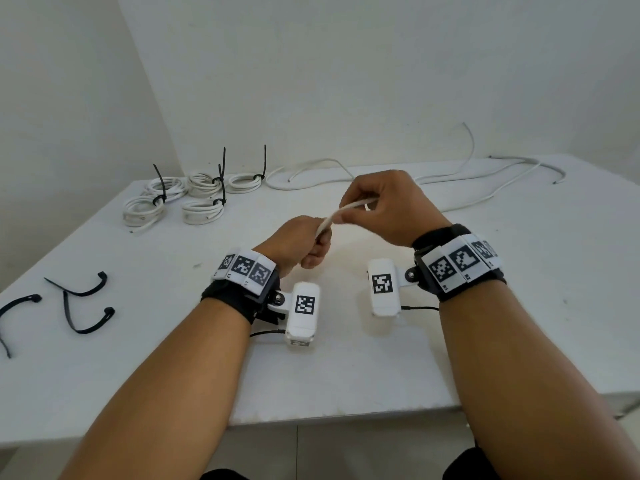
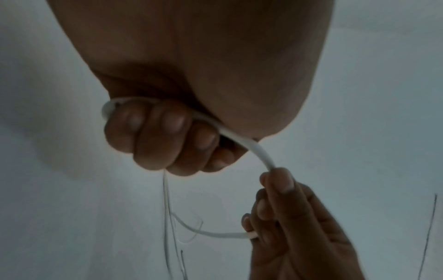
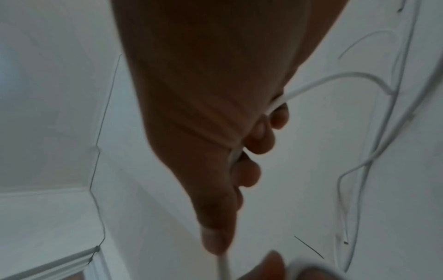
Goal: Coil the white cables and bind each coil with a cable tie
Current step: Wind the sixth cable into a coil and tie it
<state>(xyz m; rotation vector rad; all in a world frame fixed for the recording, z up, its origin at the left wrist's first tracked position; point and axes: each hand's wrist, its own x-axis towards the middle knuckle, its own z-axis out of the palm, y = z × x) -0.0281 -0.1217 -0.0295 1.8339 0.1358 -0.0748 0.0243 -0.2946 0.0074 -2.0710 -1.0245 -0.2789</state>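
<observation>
A white cable (image 1: 337, 214) stretches between both hands above the middle of the white table (image 1: 346, 358). My left hand (image 1: 304, 247) grips one end in a fist; in the left wrist view the cable (image 2: 249, 146) leaves the curled fingers (image 2: 167, 140) in an arc. My right hand (image 1: 384, 209) holds the cable a little higher and to the right, its fingers (image 3: 258, 140) curled round the cable (image 3: 311, 83), which trails off toward the loose cables (image 1: 485, 174) at the back of the table. Several tied coils (image 1: 194, 199) lie at the back left.
Three loose black cable ties (image 1: 79, 299) lie on the table's left part. The tied coils have black tie tails (image 1: 223, 168) sticking up. A white wall (image 1: 346, 81) rises right behind the table. The table's front edge (image 1: 346, 415) is near my forearms.
</observation>
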